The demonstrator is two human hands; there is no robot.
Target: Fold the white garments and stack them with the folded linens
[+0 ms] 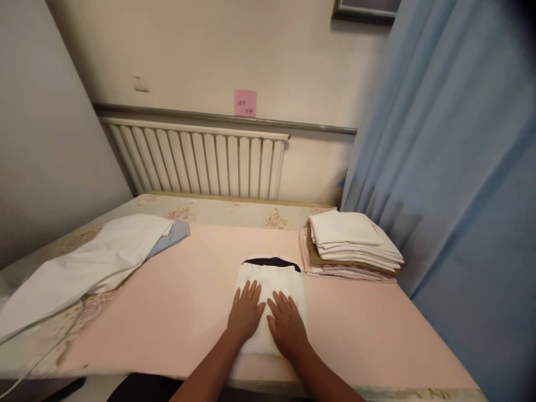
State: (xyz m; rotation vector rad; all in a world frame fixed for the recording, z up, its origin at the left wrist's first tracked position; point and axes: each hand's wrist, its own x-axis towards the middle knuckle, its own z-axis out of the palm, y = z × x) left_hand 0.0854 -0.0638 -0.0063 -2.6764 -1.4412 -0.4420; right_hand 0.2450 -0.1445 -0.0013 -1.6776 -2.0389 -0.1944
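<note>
A folded white garment (268, 274) with a black strip along its far edge lies on the pink cloth (184, 301) at the front middle. My left hand (246, 310) rests flat on its left half, fingers spread and pointing away from me. Flat on the right half is my right hand (287, 322), its fingers also stretched out. The thumbs almost meet over the middle of the fabric. Neither hand grips anything. Part of the garment's near side is hidden under my hands and wrists.
A stack of folded cloths (354, 245), white over brown and pink, sits at the back right beside a blue curtain (452, 167). Loose white cloth (96, 257) with a blue-grey piece (171, 239) lies at left. A radiator (201, 159) stands behind the table.
</note>
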